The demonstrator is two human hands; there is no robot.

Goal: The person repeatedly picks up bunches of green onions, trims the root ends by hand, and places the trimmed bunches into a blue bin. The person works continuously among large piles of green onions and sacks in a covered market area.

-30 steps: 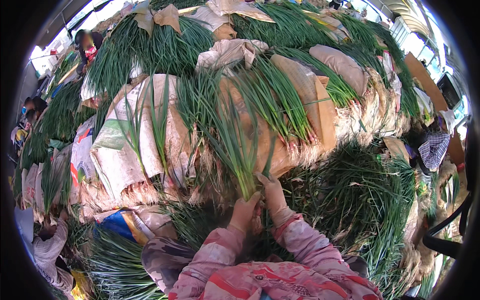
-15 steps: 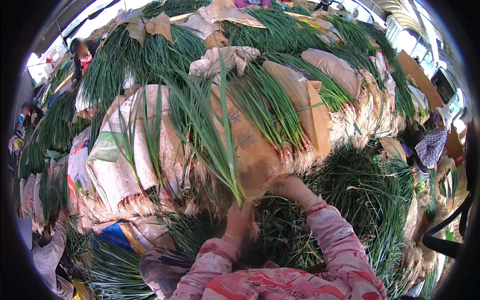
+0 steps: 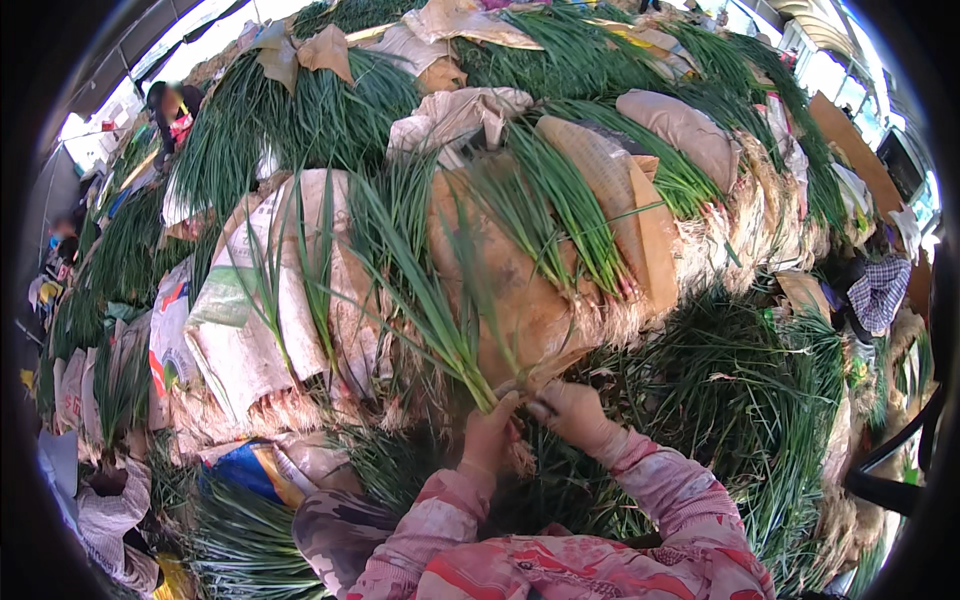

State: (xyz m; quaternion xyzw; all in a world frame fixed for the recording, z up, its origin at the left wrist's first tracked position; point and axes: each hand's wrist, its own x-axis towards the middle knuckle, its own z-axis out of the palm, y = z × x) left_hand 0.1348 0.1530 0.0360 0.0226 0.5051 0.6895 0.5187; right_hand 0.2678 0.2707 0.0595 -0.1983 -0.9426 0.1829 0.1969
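My left hand (image 3: 487, 437) is closed around a small bunch of green onions (image 3: 440, 340) near its base. Their long leaves lean up and to the left, and pale roots hang below the fist. Close beside it, my right hand (image 3: 577, 412) has its fingers pinched together. A motion-blurred green onion leaf (image 3: 495, 325) runs down to those fingertips. Just beyond my hands, a brown sheet (image 3: 495, 265) covers part of the heap. On its right side lie several cleaned green onions (image 3: 590, 235) with reddish bases and whitish roots.
White sacks (image 3: 265, 290) cover stacked onions on the left, with single onions laid on them. Loose leaves (image 3: 730, 390) pile up on the right. Another person's arm (image 3: 110, 520) is at lower left; a person in a checked sleeve (image 3: 880, 290) is at right. More covered heaps stand behind.
My right hand has drawn nearer to my left, its fingers now pinched. A leaf that stood upright over the bunch is now blurred and apart from it, right of the bunch.
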